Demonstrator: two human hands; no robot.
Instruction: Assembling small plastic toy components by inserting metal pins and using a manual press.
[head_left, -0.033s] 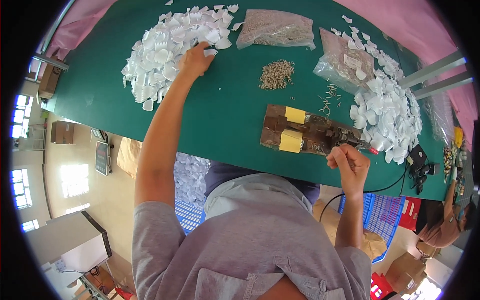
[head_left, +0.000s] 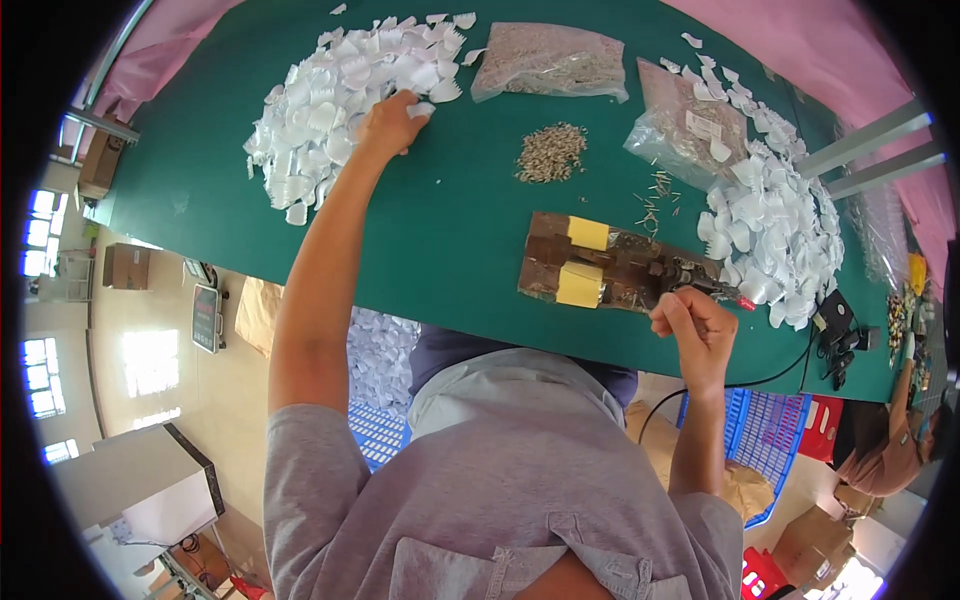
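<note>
My left hand [head_left: 391,127] reaches to the right edge of a heap of white curved plastic pieces with toothed edges [head_left: 322,115]. Its fingers are closed on one white toothed piece [head_left: 421,109]. My right hand [head_left: 704,335] is curled just below the right end of a brown fixture block [head_left: 627,262] with two yellow pads [head_left: 579,284] and a metal clamp mechanism [head_left: 690,273]. What those curled fingers hold, if anything, is hidden. Beyond the fixture lies a small mound of tiny tan metal-looking parts [head_left: 551,153].
Two clear bags of small parts [head_left: 548,58] [head_left: 686,125] lie at the back. A second white heap [head_left: 775,225] is at the right, with loose pins [head_left: 655,200] nearby. A black adapter [head_left: 835,318] with a cable sits at the right edge. Blue crates [head_left: 378,435] stand below.
</note>
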